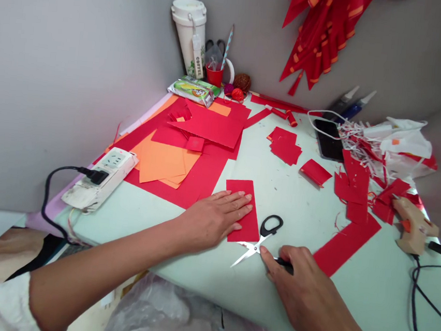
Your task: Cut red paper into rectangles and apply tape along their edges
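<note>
Head view, we list: our left hand, open and flat, palm down on a red paper rectangle, gripping nothing. Our right hand, fingers curled over the lower handle of the scissors, which lie on the table just right of that paper, blades parted. Power strip at far left; glue gun at far right.

White tumbler: hanging tag reads "COFFEE", vertical. Green packet: print illegible.
</note>
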Tool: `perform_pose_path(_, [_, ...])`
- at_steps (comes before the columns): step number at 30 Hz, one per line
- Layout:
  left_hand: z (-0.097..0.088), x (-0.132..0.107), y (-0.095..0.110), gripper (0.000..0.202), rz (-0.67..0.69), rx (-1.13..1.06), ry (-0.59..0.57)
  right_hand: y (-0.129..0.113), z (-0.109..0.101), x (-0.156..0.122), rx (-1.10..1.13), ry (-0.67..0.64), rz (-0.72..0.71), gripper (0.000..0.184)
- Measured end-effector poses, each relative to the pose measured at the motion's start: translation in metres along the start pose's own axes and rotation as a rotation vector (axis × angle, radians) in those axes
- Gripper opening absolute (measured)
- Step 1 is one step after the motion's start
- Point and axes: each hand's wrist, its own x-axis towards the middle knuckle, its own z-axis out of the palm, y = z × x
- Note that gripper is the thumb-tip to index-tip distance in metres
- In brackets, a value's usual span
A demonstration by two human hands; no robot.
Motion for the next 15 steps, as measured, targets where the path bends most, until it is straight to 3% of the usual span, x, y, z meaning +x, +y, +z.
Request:
perform_pose_path(11, [0.0, -0.001, 0.002, 0.046, -0.007, -0.01, 0.008, -0.012, 0.005, -0.009, -0.006, -0.058, -0.005, 0.057])
perform_pose_path(15, [-0.002, -0.001, 0.001, 0.046, -0.011, -0.018, 0.002, -0.008, 0.0, -0.012, 0.105, -0.097, 0.012, 0.049])
